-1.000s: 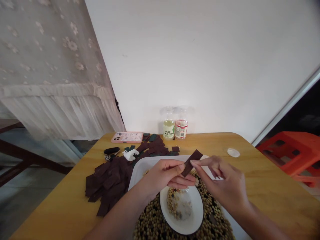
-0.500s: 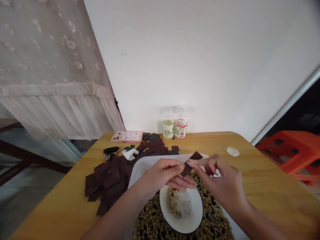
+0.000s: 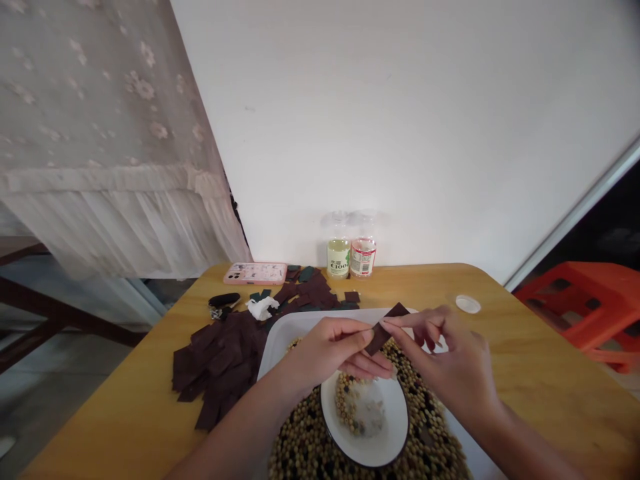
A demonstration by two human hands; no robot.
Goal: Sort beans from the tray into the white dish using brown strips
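Observation:
Between my two hands is a small dark brown square point(image 3: 379, 339), perhaps cloth or paper. My left hand point(image 3: 345, 347) pinches its left side with thumb and fingers. From the right, my right hand point(image 3: 440, 343) presses thumb and forefinger together on the square's middle; whether something tiny sits there I cannot make out. Just below the hands a white dark-rimmed bowl point(image 3: 393, 433) holds small beige beads or balls and some whitish bits. It rests on a mass of round tan and black pellets point(image 3: 305, 440) filling a white tray point(image 3: 277, 328).
Left of the tray lies a heap of brown squares point(image 3: 225, 360), with a crumpled white tissue point(image 3: 262, 308), a dark key fob point(image 3: 224, 300) and a pink-cased phone point(image 3: 255, 273) behind. Two bottles point(image 3: 339, 257) stand by the wall. A clear lid point(image 3: 468, 304) lies right; a red stool point(image 3: 585, 307) stands beyond.
The whole view has shifted very slightly. Both hands keep the same hold on the brown square, with hardly any finger movement.

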